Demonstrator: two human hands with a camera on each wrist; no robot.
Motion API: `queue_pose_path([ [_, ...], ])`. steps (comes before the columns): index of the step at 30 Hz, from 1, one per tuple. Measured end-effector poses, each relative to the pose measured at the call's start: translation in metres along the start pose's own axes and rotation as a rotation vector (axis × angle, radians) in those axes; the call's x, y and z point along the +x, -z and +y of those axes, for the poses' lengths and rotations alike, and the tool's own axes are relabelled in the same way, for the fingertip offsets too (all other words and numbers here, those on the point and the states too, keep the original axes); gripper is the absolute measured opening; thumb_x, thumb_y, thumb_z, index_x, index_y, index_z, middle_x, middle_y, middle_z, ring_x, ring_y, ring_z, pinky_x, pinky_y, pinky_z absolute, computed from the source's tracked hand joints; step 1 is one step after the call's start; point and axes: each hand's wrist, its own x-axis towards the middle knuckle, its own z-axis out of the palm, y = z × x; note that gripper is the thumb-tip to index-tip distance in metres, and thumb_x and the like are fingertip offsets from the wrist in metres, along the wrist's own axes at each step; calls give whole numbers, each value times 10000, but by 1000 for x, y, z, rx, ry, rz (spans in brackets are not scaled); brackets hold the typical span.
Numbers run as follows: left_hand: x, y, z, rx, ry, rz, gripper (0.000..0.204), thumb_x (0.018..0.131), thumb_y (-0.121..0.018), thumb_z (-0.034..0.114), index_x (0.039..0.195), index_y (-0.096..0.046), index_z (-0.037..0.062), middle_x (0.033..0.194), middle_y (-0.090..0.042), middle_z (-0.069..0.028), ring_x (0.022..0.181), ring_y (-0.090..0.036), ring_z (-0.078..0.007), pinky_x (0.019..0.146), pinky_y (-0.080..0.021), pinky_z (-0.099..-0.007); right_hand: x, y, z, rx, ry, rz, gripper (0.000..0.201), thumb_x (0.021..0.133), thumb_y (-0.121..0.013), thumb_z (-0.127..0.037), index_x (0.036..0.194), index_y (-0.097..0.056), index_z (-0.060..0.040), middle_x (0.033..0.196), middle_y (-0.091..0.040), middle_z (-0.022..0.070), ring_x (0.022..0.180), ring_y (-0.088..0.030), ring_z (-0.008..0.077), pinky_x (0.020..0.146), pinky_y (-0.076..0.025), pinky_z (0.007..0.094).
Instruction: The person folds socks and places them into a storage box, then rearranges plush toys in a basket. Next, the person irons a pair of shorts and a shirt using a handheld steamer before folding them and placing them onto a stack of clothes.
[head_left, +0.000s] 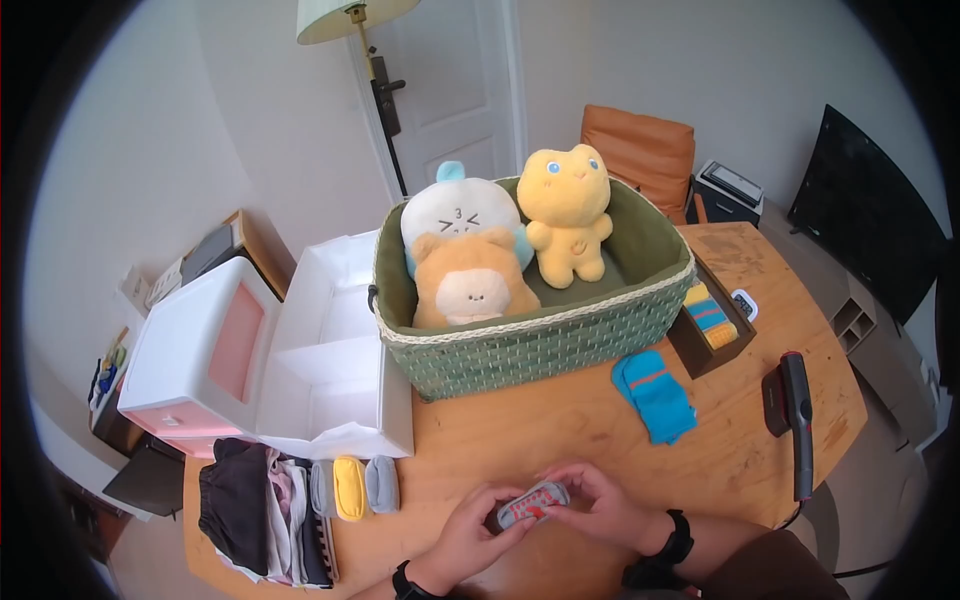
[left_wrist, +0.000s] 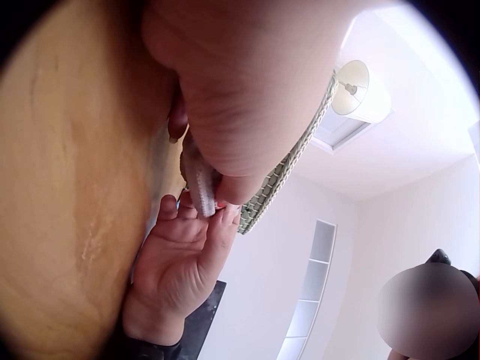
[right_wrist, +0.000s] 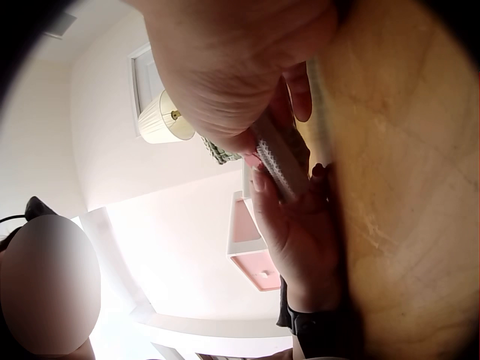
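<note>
Close over the table's near edge, a folded pair of grey socks (head_left: 533, 505) with a red pattern is held between both hands. My left hand (head_left: 480, 525) grips its left end, thumb on top. On the other end, my right hand (head_left: 597, 505) pinches it with thumb and fingers. The left wrist view shows the grey knit edge of the socks (left_wrist: 201, 184) between the two hands. In the right wrist view the bundle of socks (right_wrist: 279, 165) appears as a thin folded strip. Flat blue socks (head_left: 655, 395) with an orange stripe lie beyond my right hand.
Left of the hands are rolled socks (head_left: 350, 488) and folded clothes (head_left: 265, 510). Behind them stand a white divided box (head_left: 395, 420) and pink-white drawers (head_left: 190, 350). A green woven basket (head_left: 540, 350) holds plush toys. At right are a brown box (head_left: 715, 357) with socks and a black handheld appliance (head_left: 797, 430).
</note>
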Motion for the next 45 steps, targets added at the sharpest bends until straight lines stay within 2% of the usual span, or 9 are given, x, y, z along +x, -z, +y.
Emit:
queue_pose_path([
  [14, -1, 1, 0, 20, 8, -13, 314, 864, -746, 129, 1138, -622, 37, 1039, -590, -69, 882, -586, -148, 710, -478, -248, 0, -2, 4, -3, 39, 25, 368, 898, -696, -66, 1226, -531, -51, 1261, -577, 66, 1093, -581, 133, 925, -486, 298],
  [16, -2, 2, 2, 27, 75, -48, 304, 867, -727, 54, 1137, -593, 9, 1099, -589, -70, 997, -576, -136, 851, -470, -260, 0, -2, 4, -2, 33, 23, 367, 899, -696, -66, 1225, -530, -51, 1255, -581, 65, 1090, -583, 133, 924, -487, 300],
  [21, -2, 2, 3, 29, 54, -43, 308, 862, -731, 53, 1133, -593, 6, 1100, -594, -80, 998, -584, -150, 857, -472, -268, 0, -3, 1, 17, 29, 34, 364, 899, -697, -67, 1221, -530, -48, 1240, -589, 60, 1081, -588, 129, 919, -492, 299],
  [27, -2, 2, 2, 51, 15, -31, 309, 857, -735, 54, 1130, -597, 8, 1097, -602, -86, 997, -590, -160, 856, -475, -272, 0, 0, 3, -11, -19, -26, 378, 896, -652, 44, 1228, -493, -42, 1301, -535, 119, 1208, -542, 183, 1020, -458, 341],
  [29, -2, 2, 2, 66, 12, -32, 308, 858, -735, 54, 1130, -598, 9, 1096, -602, -84, 996, -590, -158, 853, -476, -271, 1, -2, 3, 12, 26, 22, 365, 900, -695, -69, 1224, -527, -45, 1233, -593, 59, 1069, -593, 126, 910, -493, 292],
  [33, -2, 1, 2, 29, 30, -26, 306, 860, -735, 58, 1130, -600, 12, 1096, -602, -80, 986, -589, -152, 839, -478, -266, 1, -2, 5, 33, 36, 20, 365, 902, -692, -68, 1226, -525, -45, 1234, -594, 60, 1070, -592, 126, 909, -492, 292],
  [35, -2, 1, 2, 25, 41, -25, 305, 861, -735, 61, 1130, -601, 13, 1096, -602, -78, 982, -588, -149, 834, -478, -265, 0, 1, 2, -1, -9, -32, 380, 898, -643, 54, 1231, -484, -36, 1293, -536, 124, 1199, -548, 189, 1018, -462, 346],
  [42, -2, 1, 3, 34, 28, -30, 306, 867, -732, 64, 1137, -598, 13, 1084, -604, -72, 972, -590, -145, 826, -482, -267, 1, -1, 3, -4, 1, -38, 371, 902, -647, 40, 1229, -486, -33, 1293, -538, 122, 1198, -548, 187, 1017, -461, 345],
  [45, -4, -5, -2, -66, 58, 9, 328, 862, -742, 97, 1150, -601, 25, 1097, -602, -83, 966, -605, -170, 810, -498, -278, 2, -3, 6, 23, 27, 28, 339, 909, -683, -69, 1208, -525, -36, 1209, -605, 67, 1052, -597, 126, 907, -494, 291],
])
